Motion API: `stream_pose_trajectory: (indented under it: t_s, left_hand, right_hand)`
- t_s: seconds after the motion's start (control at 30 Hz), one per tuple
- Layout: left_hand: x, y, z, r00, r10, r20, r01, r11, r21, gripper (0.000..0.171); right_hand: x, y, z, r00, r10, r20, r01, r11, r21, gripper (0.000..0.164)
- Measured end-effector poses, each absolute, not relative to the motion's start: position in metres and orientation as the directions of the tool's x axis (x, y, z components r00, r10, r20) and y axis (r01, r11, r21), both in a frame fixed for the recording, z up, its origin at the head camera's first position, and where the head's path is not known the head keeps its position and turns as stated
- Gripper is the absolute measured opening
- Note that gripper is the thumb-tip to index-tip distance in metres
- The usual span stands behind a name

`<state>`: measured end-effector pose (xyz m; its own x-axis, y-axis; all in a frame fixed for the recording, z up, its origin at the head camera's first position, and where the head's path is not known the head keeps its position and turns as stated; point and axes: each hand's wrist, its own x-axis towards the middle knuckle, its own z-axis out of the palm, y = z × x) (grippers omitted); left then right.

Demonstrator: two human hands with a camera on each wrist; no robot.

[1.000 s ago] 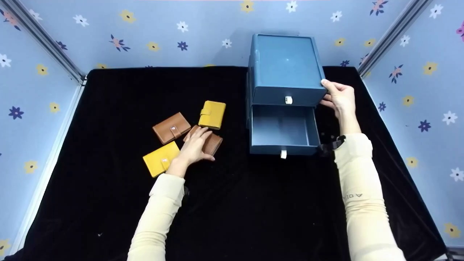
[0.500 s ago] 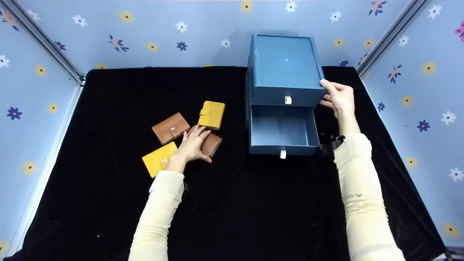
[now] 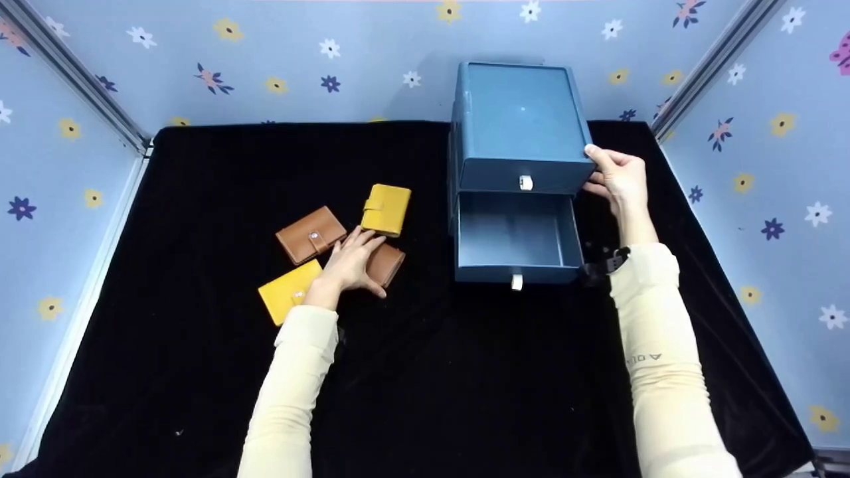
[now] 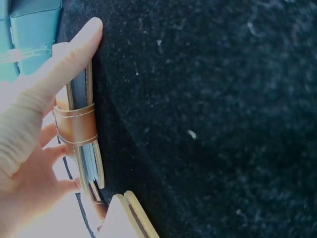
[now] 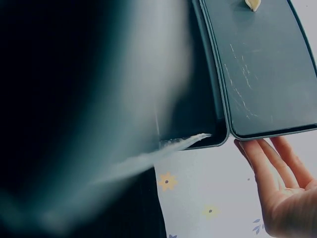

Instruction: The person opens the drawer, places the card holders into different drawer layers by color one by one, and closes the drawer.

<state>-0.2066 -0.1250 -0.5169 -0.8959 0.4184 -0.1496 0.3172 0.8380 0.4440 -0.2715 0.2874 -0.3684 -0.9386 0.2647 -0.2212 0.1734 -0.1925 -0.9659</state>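
Note:
My left hand (image 3: 347, 264) reaches over a brown wallet (image 3: 385, 264), fingers spread across it and thumb by its near side. In the left wrist view the brown wallet (image 4: 77, 124) stands on edge, its snap strap round grey inner leaves, with the thumb (image 4: 74, 54) stretched straight past it. At the right stands a blue drawer cabinet (image 3: 521, 109). My right hand (image 3: 622, 182) rests on its front right corner, thumb on the top edge and fairly straight fingers (image 5: 277, 163) against the side. The lower drawer (image 3: 518, 229) is pulled out with nothing visible inside.
Another brown wallet (image 3: 312, 234) and a yellow wallet (image 3: 289, 292) lie left of my left hand. A second yellow wallet (image 3: 386, 209) lies beyond it. Black cloth (image 3: 398, 392) covers the table, with flowered walls (image 3: 372, 40) at the back and sides.
My left hand has shifted slightly left and away from me over the brown wallet, uncovering more of its right part. The right hand and the cabinet stay as they were.

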Motion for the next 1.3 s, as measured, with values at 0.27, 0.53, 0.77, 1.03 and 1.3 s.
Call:
stream_pose_trajectory:
  t_s: [0.27, 0.53, 0.77, 1.03, 1.3]
  left_hand:
    - [-0.206, -0.124, -0.516, -0.904, 0.411, -0.115, 0.330, 0.844, 0.423, 0.106]
    - [-0.199, -0.125, -0.516, -0.922, 0.377, -0.091, 0.301, 0.844, 0.444, 0.095]
    - [-0.189, -0.120, -0.514, -0.940, 0.337, -0.062, 0.277, 0.854, 0.441, 0.088]
    - [-0.178, -0.114, -0.514, -0.965, 0.264, -0.007, 0.240, 0.889, 0.391, 0.082]
    - [-0.168, -0.106, -0.509, -0.982, 0.187, -0.006, 0.169, 0.901, 0.401, 0.082]
  right_hand:
    - [-0.271, 0.288, -0.368, -0.937, 0.268, -0.224, 0.181, -0.178, -0.967, 0.021]
    - [-0.271, 0.287, -0.368, -0.938, 0.269, -0.220, 0.178, -0.175, -0.968, 0.020]
    - [-0.270, 0.287, -0.367, -0.937, 0.270, -0.223, 0.187, -0.153, -0.970, 0.026]
    - [-0.271, 0.288, -0.369, -0.938, 0.268, -0.218, 0.177, -0.168, -0.970, 0.021]
    - [-0.270, 0.287, -0.368, -0.938, 0.260, -0.227, 0.183, -0.184, -0.966, 0.021]
